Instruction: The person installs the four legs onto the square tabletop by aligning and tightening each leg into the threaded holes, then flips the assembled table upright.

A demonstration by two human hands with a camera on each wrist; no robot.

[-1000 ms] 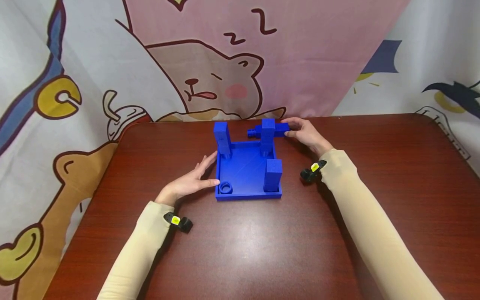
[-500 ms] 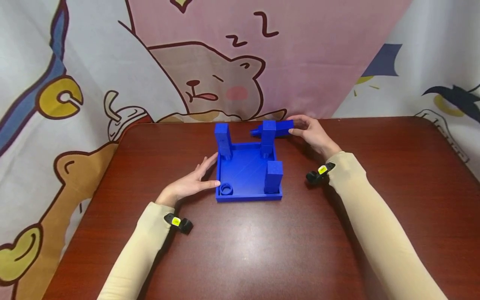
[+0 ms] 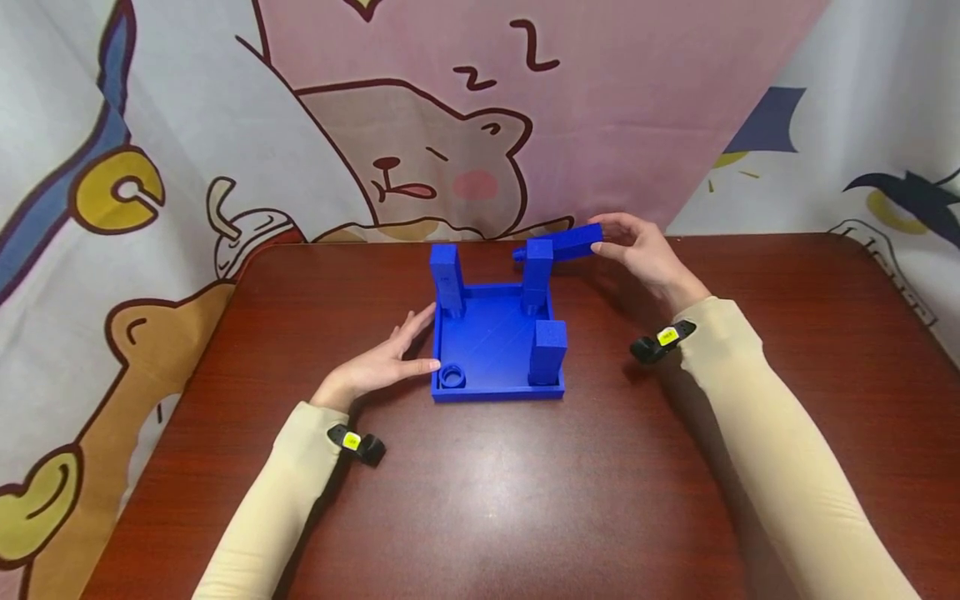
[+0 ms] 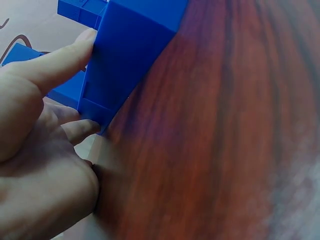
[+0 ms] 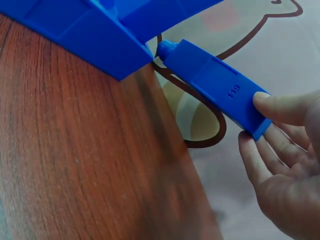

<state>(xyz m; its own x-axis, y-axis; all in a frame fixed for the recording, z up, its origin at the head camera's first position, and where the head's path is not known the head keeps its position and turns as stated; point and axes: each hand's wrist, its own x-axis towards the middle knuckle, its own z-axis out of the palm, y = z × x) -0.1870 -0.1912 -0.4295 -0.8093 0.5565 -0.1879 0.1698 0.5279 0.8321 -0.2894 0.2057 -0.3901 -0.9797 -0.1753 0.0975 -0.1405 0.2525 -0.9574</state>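
A blue square tray-like base (image 3: 483, 346) lies on the table. Three upright blue posts stand in its corners: back left (image 3: 447, 279), back right (image 3: 536, 279) and front right (image 3: 547, 354). The near left corner shows a round ring-shaped socket (image 3: 452, 377). My left hand (image 3: 375, 367) rests against the base's left wall, fingers extended and thumb at the rim. Behind the base, my right hand (image 3: 648, 254) pinches the plain end of a loose blue post (image 5: 220, 82) between thumb and fingers. This post is marked 119, and its narrow threaded tip points left, partly hidden in the head view.
The brown wooden table (image 3: 480, 500) extends around the base. A curtain (image 3: 600, 125) with cartoon prints hangs right behind the table's back edge. Both wrists carry a black band-mounted camera (image 3: 360, 446).
My right hand has moved right and slightly up with the loose post, lifting its held end so that it tilts. My left hand and the base have stayed put.
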